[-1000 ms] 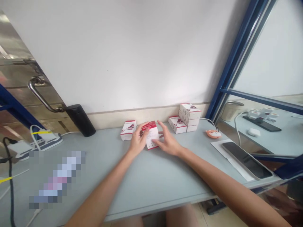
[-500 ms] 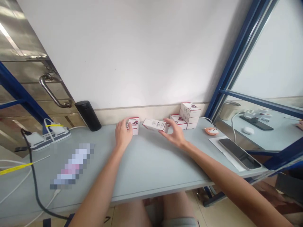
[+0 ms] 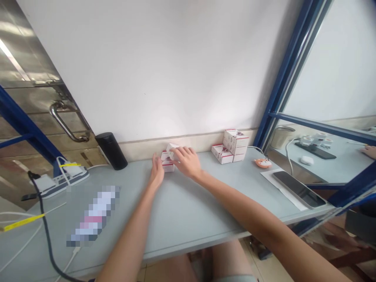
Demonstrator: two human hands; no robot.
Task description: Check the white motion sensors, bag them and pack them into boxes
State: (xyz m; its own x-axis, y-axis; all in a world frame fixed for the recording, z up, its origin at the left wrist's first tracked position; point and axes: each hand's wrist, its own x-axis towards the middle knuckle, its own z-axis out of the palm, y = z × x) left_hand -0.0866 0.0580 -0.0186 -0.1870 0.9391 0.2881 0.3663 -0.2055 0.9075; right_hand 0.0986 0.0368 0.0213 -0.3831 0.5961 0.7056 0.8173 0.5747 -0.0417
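Observation:
My right hand (image 3: 188,162) is closed on a small white-and-red carton (image 3: 172,149), held tilted over another carton (image 3: 168,168) near the back of the table. Whether the two cartons touch I cannot tell. Against the left side of the lower carton, my left hand (image 3: 158,171) is upright with its fingers stretched out. Part of the held carton is hidden behind my right fingers. To the right, more cartons of the same kind (image 3: 239,150) are stacked, with a lower carton (image 3: 222,154) beside them on the left.
A black cylinder (image 3: 111,150) leans at the back left, near a power strip (image 3: 66,181) with cables. A blurred-out flat item (image 3: 95,215) lies in front. At the right are an orange trinket (image 3: 262,163) and a phone (image 3: 299,188) on white paper. Blue posts flank the table.
My right hand has carried its carton left, from the middle of the table to above the lower carton. My left hand has loosened from around that carton and straightened its fingers.

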